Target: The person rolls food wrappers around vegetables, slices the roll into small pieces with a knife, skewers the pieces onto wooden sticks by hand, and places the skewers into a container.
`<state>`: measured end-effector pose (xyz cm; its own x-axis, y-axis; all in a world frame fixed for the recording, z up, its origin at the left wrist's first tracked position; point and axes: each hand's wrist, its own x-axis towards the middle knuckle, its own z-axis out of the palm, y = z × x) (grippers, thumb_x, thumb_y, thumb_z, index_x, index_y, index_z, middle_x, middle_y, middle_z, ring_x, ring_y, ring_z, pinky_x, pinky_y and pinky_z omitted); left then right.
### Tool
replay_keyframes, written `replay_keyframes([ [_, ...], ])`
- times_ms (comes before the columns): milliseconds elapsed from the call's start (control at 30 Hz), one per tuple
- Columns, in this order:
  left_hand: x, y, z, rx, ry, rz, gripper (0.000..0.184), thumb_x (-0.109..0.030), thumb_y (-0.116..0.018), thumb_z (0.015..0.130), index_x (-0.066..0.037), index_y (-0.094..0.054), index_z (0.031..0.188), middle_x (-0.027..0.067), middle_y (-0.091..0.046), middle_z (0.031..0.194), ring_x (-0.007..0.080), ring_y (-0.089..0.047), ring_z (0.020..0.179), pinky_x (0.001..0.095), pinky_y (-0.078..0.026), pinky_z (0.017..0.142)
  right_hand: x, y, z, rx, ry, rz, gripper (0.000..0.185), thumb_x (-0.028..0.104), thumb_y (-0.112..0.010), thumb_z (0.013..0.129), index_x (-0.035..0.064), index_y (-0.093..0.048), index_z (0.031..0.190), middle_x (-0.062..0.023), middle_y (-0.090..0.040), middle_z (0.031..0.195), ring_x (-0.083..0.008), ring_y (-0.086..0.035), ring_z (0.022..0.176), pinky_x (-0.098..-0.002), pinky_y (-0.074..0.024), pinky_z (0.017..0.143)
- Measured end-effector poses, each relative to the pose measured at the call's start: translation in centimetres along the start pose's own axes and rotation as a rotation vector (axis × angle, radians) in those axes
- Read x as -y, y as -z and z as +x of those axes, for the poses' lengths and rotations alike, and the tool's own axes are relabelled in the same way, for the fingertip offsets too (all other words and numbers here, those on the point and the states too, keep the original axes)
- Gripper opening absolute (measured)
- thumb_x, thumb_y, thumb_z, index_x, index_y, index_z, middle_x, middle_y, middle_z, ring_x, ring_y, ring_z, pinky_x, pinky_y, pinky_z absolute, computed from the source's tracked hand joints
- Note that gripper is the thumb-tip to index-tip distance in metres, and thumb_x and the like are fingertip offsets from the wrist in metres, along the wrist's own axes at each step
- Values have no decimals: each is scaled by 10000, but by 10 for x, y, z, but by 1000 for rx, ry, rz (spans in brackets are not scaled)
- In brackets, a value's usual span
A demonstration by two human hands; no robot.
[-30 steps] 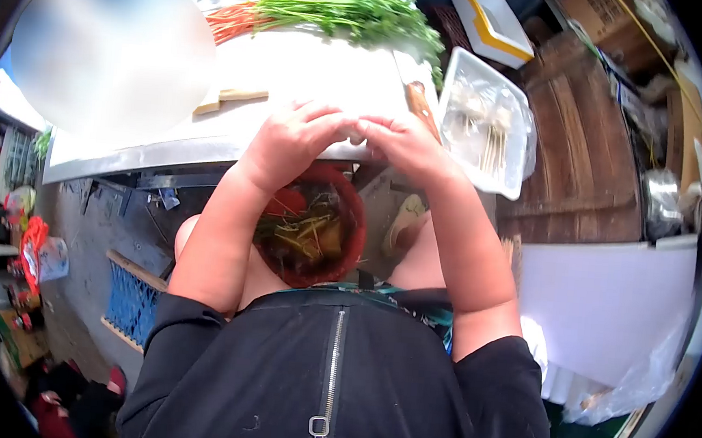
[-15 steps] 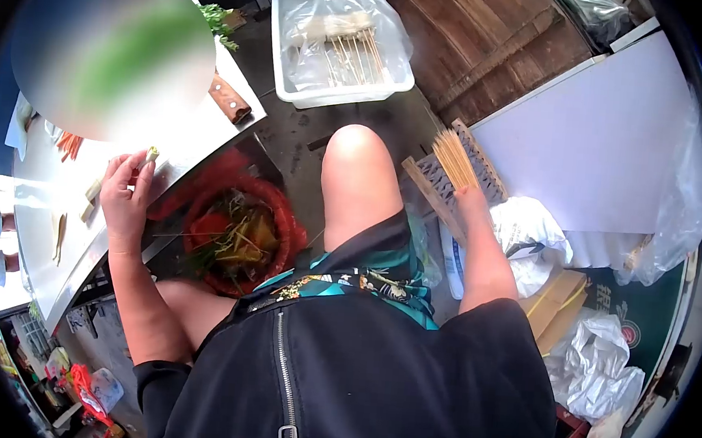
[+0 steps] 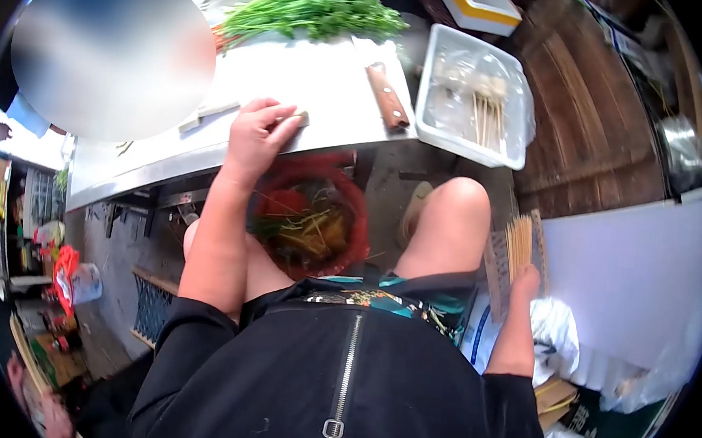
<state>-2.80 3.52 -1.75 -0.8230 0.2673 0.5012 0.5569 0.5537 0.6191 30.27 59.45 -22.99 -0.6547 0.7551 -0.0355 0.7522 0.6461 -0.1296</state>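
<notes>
My left hand (image 3: pixel 255 139) is over the front edge of the white tabletop (image 3: pixel 336 88), thumb and fingers pinched on a small roll with a green end (image 3: pixel 302 115), mostly hidden by the fingers. Low at my right side, my right hand (image 3: pixel 526 282) is closed at the near end of a bundle of bamboo skewers (image 3: pixel 519 243); its fingers are largely out of sight. The skewers lie in a woven-sided holder (image 3: pixel 540 240). A knife with a brown wooden handle (image 3: pixel 388 98) rests on the table, right of my left hand.
Leafy green herbs (image 3: pixel 316 13) lie at the back of the table. A white plastic tub (image 3: pixel 472 146) at the right holds skewered pieces in clear plastic. Below the table edge, a red-lined bin (image 3: pixel 356 236) contains scraps. Wooden boards (image 3: pixel 594 114) stand at the right.
The view has turned left, so the table and tub appear farther right. My left hand still pinches the small roll by the table edge; my right hand stays at the skewers.
</notes>
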Motion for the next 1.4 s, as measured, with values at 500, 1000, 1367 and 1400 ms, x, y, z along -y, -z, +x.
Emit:
replay_keyframes([
  [500, -3, 2, 2, -23, 139, -131, 149, -131, -768, 787, -38, -740, 899, 78, -679, 833, 173, -645, 707, 274, -520, 668, 379, 166, -127, 359, 931, 806, 361, 82, -586, 925, 112, -626, 1282, -156, -703, 989, -254, -686, 847, -327, -539, 774],
  [1000, 0, 0, 2, -17, 157, -117, 126, -88, -758, 816, -7, -720, 904, 53, -669, 828, 104, -617, 702, 237, -507, 665, 379, 157, -128, 395, 907, 780, 358, 62, -588, 916, 100, -631, 1270, -160, -699, 1087, -249, -702, 913, -310, -551, 806],
  [1367, -5, 1, 2, -34, 194, -141, 128, -118, -772, 775, -40, -726, 865, 76, -675, 820, 188, -652, 719, 288, -529, 680, 385, 162, -132, 414, 881, 784, 340, 83, -579, 933, 94, -627, 1269, -159, -701, 1088, -258, -702, 948, -316, -546, 831],
  [1400, -4, 0, 2, -33, 195, -142, 128, -118, -772, 775, -40, -726, 865, 76, -675, 820, 188, -652, 719, 288, -529, 680, 385, 164, -134, 456, 842, 804, 334, 87, -575, 940, 89, -627, 1270, -164, -703, 1080, -246, -705, 940, -312, -545, 824],
])
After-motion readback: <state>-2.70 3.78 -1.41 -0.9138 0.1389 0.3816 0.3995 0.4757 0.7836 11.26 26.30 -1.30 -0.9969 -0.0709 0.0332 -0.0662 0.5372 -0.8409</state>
